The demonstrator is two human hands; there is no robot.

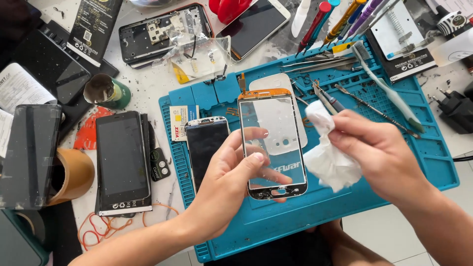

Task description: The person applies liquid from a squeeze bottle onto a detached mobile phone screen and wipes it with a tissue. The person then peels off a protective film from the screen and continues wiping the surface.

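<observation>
a cluttered white worktop seen from above. at the far left edge a dark phone (29, 155) leans over a brown cardboard tube (74, 172), with orange rubber bands (106, 226) loose on the worktop below. just right of these lies a black smartphone (122, 162) face up, smooth and glossy, close beside the raised left rim of a blue silicone repair mat (345, 207) with moulded compartments. on the mat a smaller phone with a dark screen (206, 145) lies flat.

the left hand (231, 184) rises from the bottom edge, fingers curled and thumb pressed on the front of a clear glass phone panel (271, 143) with a thin orange-and-silver frame; it is gripped by its lower half, held upright above the mat's centre, transparent enough to show the fingers behind it. the right hand (379, 152) is closed around a crumpled white tissue (327, 157), which touches the panel's right edge.

behind, tweezers (322, 98), a pale toothbrush (389, 91) and coloured screwdrivers (340, 19) crowd the mat's top. the mat's lower right corner lies bare, the only open room.
</observation>
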